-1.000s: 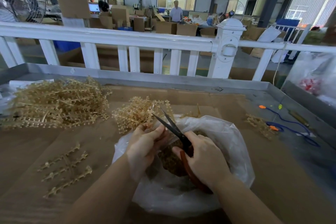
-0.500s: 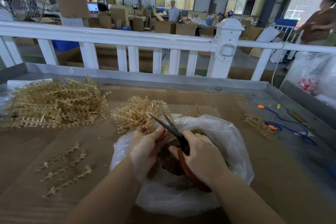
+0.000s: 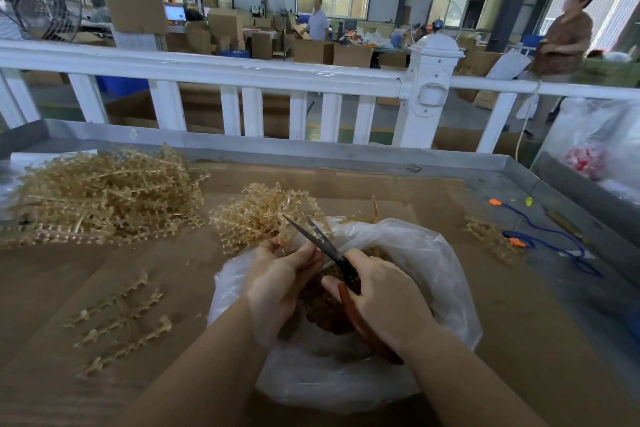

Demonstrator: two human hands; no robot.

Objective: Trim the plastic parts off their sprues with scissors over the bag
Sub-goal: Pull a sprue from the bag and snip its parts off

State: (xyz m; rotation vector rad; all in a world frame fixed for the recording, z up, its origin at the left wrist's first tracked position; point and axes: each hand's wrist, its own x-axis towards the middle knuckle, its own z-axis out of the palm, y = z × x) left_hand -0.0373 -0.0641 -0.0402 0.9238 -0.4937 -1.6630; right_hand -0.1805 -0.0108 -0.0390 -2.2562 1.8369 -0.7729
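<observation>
Two hands over bag [image 3: 429, 253]: left hand [image 3: 277, 284] pinching sprue [image 3: 287, 236] at fingertips; right hand [image 3: 384, 298] gripping scissors [image 3: 322, 243], blades parted beside sprue, shifted slightly leftward since earlier; next cut pending; trimmed parts [image 3: 322, 308] below fingers.

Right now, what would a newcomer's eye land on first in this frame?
Probably the scissors, blades open, held by the right hand over the clear bag at centre, while the left hand pinches a sprue. Next, the big tangle of tan sprues at far left.
</observation>
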